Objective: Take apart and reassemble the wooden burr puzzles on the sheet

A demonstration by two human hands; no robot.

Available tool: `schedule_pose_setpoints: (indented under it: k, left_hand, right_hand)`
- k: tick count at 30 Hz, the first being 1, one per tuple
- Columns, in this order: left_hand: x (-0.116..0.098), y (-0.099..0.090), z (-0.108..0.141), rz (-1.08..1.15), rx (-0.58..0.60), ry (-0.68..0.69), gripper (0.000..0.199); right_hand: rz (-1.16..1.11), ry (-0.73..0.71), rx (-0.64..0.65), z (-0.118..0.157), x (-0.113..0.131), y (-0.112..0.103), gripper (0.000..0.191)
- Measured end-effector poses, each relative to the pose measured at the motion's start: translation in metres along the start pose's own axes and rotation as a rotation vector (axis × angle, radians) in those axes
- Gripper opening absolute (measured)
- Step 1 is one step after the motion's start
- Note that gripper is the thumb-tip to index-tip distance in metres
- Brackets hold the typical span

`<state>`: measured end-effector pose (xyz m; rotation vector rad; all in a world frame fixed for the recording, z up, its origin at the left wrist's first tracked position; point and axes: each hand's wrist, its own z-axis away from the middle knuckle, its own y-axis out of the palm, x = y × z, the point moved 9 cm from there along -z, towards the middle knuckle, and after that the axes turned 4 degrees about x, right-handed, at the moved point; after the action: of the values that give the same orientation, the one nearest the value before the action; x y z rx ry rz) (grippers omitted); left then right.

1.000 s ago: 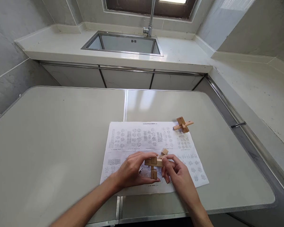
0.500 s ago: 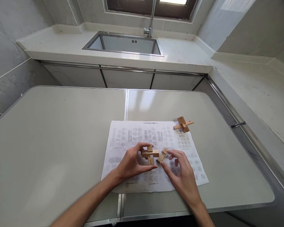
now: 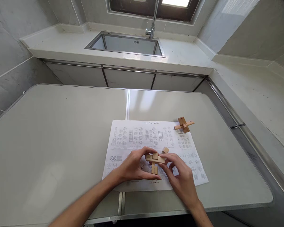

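Over the printed sheet, my left hand (image 3: pixel 134 164) grips some light wooden puzzle pieces (image 3: pixel 155 159) fitted crosswise, a bar lying across an upright piece. Its thumb stretches under the lower block while the fingers curl over the top. My right hand (image 3: pixel 180 168) pinches another notched wooden piece (image 3: pixel 165 150), whose square end sticks out above the fingertips. The rest of that piece is hidden behind my fingers. Both hands meet at the right end of the bar, and whether the pieces interlock I cannot tell.
The white instruction sheet (image 3: pixel 123 152) with small line diagrams lies on the folding table (image 3: pixel 61 132). At its upper right corner stands an assembled wooden cross puzzle (image 3: pixel 184 125). Beyond the table are a counter with a sink (image 3: pixel 125 44) and a faucet (image 3: pixel 151 30).
My right hand has brought its piece left against the pieces in my left hand. The left hand's pieces have tilted and shifted slightly right and down.
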<state>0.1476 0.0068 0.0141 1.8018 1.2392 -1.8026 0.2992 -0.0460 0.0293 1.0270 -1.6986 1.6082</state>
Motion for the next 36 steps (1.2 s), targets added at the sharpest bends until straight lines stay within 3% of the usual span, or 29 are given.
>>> schedule_pose_setpoints:
  k: [11, 17, 22, 25, 29, 33, 36]
  left_hand:
    - [0.011, 0.009, -0.003, 0.271, 0.134, -0.128, 0.067]
    - [0.018, 0.010, -0.003, 0.311, 0.118, -0.196, 0.067]
    - [0.022, 0.007, -0.004, 0.317, 0.081, -0.244, 0.067]
    - [0.021, 0.004, -0.005, 0.318, 0.053, -0.249, 0.068]
    - [0.019, 0.000, -0.006, 0.300, 0.031, -0.228, 0.065]
    - [0.018, -0.002, -0.006, 0.257, 0.017, -0.197, 0.065]
    - [0.018, -0.004, -0.005, 0.241, -0.013, -0.179, 0.068]
  right_hand:
    - [-0.034, 0.032, -0.034, 0.005, -0.006, -0.002, 0.019]
    - [-0.036, 0.085, -0.013, 0.003, -0.011, -0.002, 0.022]
    - [0.013, 0.158, -0.119, 0.005, -0.024, -0.015, 0.027]
    - [0.147, 0.139, -0.146, 0.006, -0.033, -0.018, 0.041]
    - [0.251, 0.113, -0.089, 0.006, -0.045, -0.006, 0.063]
    - [0.263, 0.122, -0.079, 0.004, -0.047, -0.001, 0.059]
    - [0.145, 0.191, -0.083, 0.003, -0.046, -0.006, 0.057]
